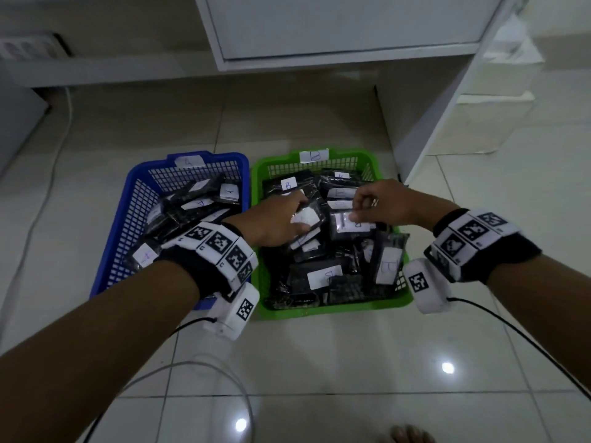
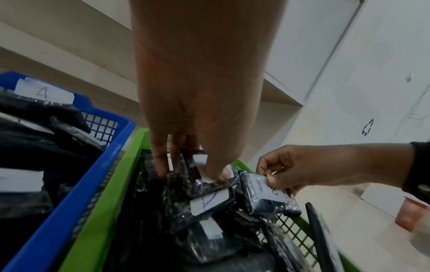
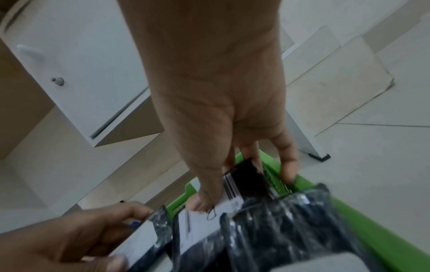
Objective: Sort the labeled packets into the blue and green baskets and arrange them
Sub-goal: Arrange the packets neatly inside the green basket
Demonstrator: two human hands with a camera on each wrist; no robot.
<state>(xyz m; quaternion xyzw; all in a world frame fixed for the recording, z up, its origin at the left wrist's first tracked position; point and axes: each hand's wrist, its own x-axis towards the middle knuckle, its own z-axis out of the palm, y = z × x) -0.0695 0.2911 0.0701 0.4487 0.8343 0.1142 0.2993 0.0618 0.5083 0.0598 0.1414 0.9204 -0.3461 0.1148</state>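
Observation:
Both hands are inside the green basket (image 1: 323, 310), which is tagged B and heaped with black packets bearing white labels. My left hand (image 1: 297, 215) grips one black packet (image 1: 308, 219) near the heap's middle, thumb on its white label (image 2: 204, 174). Just to its right, my right hand (image 1: 358, 212) pinches a packet labelled B (image 1: 350, 227) by its top edge; the thumb rests on that label (image 3: 204, 220). The blue basket (image 1: 128, 199), tagged A, stands to the left and holds several packets labelled A.
The baskets sit side by side on a pale tiled floor (image 1: 319, 362). A white cabinet (image 1: 335, 30) hangs over the floor behind them, and its leg panel (image 1: 425, 123) stands by the green basket's far right corner. Cables (image 1: 192, 366) trail near my forearms. An orange cup (image 2: 411, 213) stands off to the right.

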